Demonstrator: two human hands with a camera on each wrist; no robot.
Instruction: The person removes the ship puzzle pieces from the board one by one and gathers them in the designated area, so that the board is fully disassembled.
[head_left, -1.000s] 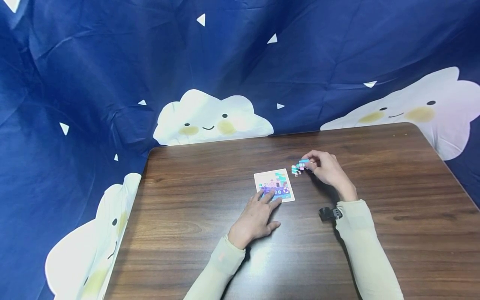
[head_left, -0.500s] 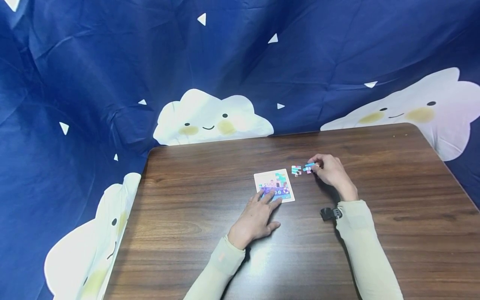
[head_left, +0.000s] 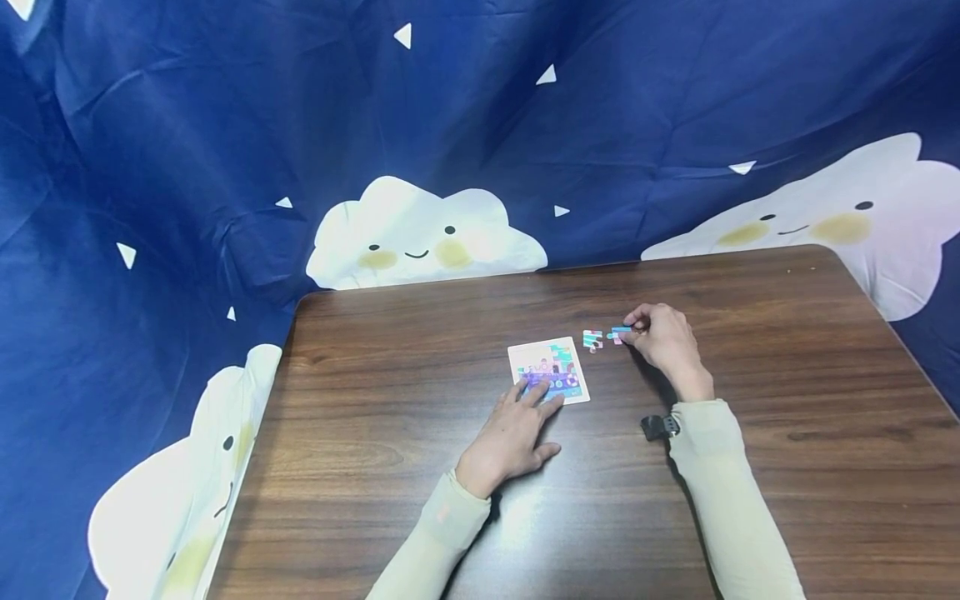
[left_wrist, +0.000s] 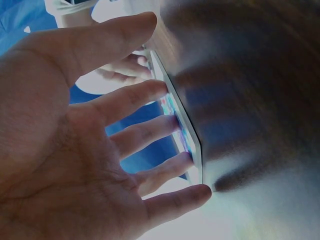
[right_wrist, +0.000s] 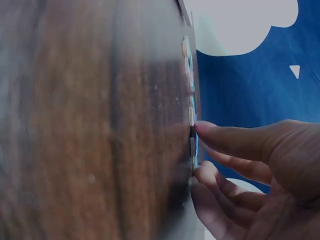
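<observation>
A square jigsaw puzzle board [head_left: 531, 357] with a pale frame lies mid-table, partly filled with a purple, pink and teal picture. My left hand [head_left: 504, 440] rests with spread, straight fingers along its near edge; in the left wrist view the fingertips reach over the board's rim [left_wrist: 189, 127]. To the right of the board, my right hand [head_left: 663, 340] pinches a blue-and-pink puzzle piece [head_left: 618, 334] between thumb and fingers, low at the tabletop. Between that piece and the board lies a small group of teal-and-white puzzle pieces [head_left: 592, 339].
The brown wooden table [head_left: 360, 400] has rounded back corners. Behind and to the left hangs a dark blue cloth [head_left: 480, 108] printed with white clouds. A black device [head_left: 658, 427] is strapped at the right wrist.
My right hand has drawn the blue-and-pink piece rightward, away from the teal-and-white pieces, which now lie apart from it. The left hand has stayed on the board.
</observation>
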